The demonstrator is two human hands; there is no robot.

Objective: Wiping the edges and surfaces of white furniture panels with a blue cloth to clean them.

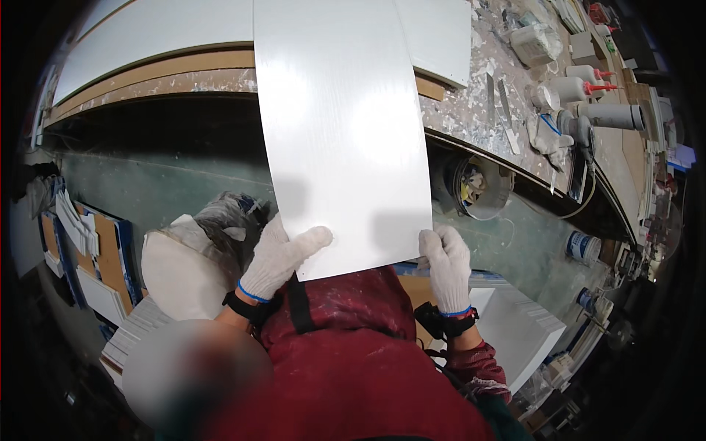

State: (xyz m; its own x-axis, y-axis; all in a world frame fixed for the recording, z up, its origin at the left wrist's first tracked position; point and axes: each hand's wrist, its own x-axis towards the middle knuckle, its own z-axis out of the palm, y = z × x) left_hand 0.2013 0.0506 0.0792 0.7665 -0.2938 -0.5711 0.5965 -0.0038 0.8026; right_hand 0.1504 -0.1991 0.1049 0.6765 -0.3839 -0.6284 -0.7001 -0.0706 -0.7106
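Note:
A long glossy white panel reaches from my chest out over the workbench. My left hand, in a white knit glove, grips its near left corner with the thumb lying on top. In the same kind of glove, my right hand holds the near right corner from the edge. The panel's near end hangs over the gap between me and the bench. A red paint-stained apron covers my front below it.
More white boards lie on the bench at the back left. Bottles, tubes and a cylinder crowd the paint-spattered bench at right. A bucket and cans stand below. White panels are stacked at my right, bagged bundles at my left.

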